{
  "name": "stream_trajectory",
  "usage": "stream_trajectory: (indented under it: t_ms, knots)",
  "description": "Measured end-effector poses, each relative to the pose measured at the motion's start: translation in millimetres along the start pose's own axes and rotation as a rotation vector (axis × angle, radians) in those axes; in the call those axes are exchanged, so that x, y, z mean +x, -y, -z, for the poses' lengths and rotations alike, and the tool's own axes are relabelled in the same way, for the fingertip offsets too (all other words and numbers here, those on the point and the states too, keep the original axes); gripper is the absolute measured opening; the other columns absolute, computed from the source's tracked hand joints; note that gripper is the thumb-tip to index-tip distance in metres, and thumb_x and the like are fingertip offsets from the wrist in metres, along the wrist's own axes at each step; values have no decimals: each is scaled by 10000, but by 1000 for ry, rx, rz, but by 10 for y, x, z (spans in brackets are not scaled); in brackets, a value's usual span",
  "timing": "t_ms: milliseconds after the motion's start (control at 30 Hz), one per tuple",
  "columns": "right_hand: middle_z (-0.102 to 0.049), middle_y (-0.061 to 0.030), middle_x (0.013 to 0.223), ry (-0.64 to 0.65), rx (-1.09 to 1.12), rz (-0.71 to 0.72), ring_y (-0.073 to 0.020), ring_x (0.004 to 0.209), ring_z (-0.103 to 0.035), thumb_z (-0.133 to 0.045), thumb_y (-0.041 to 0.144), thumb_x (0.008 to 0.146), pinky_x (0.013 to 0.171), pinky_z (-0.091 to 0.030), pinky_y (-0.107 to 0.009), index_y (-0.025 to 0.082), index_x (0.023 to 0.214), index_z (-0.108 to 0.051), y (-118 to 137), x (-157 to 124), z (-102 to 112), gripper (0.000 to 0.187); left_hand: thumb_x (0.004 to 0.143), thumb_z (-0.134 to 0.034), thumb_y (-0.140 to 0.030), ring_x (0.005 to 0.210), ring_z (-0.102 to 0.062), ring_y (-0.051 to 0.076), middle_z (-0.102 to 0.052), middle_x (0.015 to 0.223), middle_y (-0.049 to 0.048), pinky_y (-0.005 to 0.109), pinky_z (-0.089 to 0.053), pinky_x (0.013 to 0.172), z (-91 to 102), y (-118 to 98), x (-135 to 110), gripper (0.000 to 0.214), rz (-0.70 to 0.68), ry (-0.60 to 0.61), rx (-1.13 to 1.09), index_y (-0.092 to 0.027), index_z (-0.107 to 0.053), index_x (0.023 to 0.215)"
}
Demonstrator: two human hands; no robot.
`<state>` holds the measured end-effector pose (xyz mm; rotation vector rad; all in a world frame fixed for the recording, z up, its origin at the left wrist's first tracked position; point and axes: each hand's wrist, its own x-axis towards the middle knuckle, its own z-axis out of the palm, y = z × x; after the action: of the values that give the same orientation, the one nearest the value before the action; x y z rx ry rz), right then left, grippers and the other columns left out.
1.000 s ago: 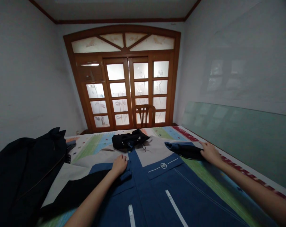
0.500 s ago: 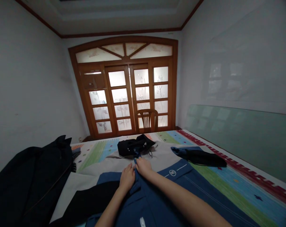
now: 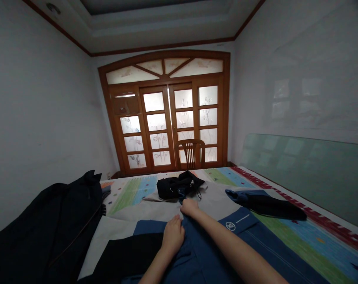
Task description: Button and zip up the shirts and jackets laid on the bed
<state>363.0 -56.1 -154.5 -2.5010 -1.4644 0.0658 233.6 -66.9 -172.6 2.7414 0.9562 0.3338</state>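
A hooded jacket in blue, light grey and black lies front side up, its blue lower part (image 3: 196, 252) towards me and its black hood (image 3: 170, 188) at the far end. My right hand (image 3: 190, 207) is closed on the jacket's front opening just below the collar; its fingertips hide what they pinch. Closer to me, my left hand (image 3: 173, 233) grips the front edge of the same opening, fingers together. One sleeve, with a black end (image 3: 270, 205), stretches out to the right. A black sleeve part (image 3: 131, 252) lies folded beside my left forearm.
The jacket rests on a table with a colourful striped cover (image 3: 125, 197). A dark garment (image 3: 49, 225) is heaped at the left. Beyond the far edge stands a wooden chair (image 3: 190, 152) before glazed wooden doors (image 3: 171, 130). A pale green glass panel (image 3: 303, 165) leans along the right wall.
My right hand has slid along the jacket's front opening towards the collar, away from my left hand. My left hand stays on the front edge. The view has shifted slightly.
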Motion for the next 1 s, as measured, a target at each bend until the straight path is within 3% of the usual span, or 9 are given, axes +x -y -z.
stream_trajectory:
  t_ms: [200, 300, 400, 533, 600, 700, 867, 1000]
  knots:
    - [-552, 11, 721, 6, 143, 52, -98, 631, -527, -473, 289, 828, 585, -439, -258, 121, 766, -548, -312, -164, 205, 194, 736, -377, -142, 1043, -492, 197, -546, 1125, 112, 276, -346, 909, 122, -179, -290, 396, -114, 55, -80, -103, -517, 1104]
    - [-441, 51, 515, -62, 210, 91, -79, 517, -445, -451, 176, 796, 485, -329, -200, 130, 544, -485, -409, -319, 345, 258, 783, -322, -183, 818, -594, 217, -657, 837, 92, 313, -431, 764, 294, -282, -371, 323, -163, 54, -90, -152, -636, 850]
    - [-332, 61, 441, -127, 268, 147, -72, 485, -374, -423, 93, 719, 455, -226, -204, 150, 441, -385, -465, -541, 460, 286, 797, -312, -191, 782, -589, 210, -654, 769, 78, 332, -424, 757, 514, -346, -326, 323, -201, -106, -136, -157, -632, 771]
    - [-315, 62, 434, -168, 305, 206, -70, 460, -338, -397, 88, 675, 453, -174, -217, 159, 443, -353, -524, -939, 491, 247, 757, -375, -151, 997, -496, 199, -578, 1044, 85, 354, -360, 877, 731, -371, -118, 283, -205, -412, -222, -143, -564, 968]
    - [-353, 54, 439, -176, 304, 218, -74, 457, -344, -398, 101, 666, 458, -167, -224, 158, 450, -372, -570, -1144, 449, 225, 738, -406, -144, 1068, -442, 215, -524, 1127, 108, 373, -326, 912, 750, -379, -11, 314, -155, -472, -196, -120, -532, 1025]
    - [-472, 29, 479, -168, 223, 265, -88, 472, -407, -407, 110, 654, 473, -175, -233, 156, 481, -440, -657, -1390, 361, 181, 719, -454, -156, 1090, -423, 231, -524, 1125, 122, 379, -289, 938, 661, -393, 84, 332, -85, -377, -162, -108, -528, 1038]
    - [-594, 0, 586, -135, 44, 263, -122, 555, -532, -399, 137, 705, 488, -205, -233, 179, 569, -514, -706, -1539, 360, 183, 722, -462, -205, 872, -550, 232, -631, 852, 97, 373, -356, 836, 441, -370, 109, 209, -45, -233, -202, -133, -601, 860]
    - [-566, 7, 610, -321, 61, 225, -129, 573, -526, -416, 253, 775, 488, -236, -230, 188, 635, -488, -571, -1435, 496, 171, 731, -450, -242, 772, -571, 188, -640, 783, 55, 282, -402, 706, 378, -327, 115, 176, -47, -182, -276, -158, -597, 781]
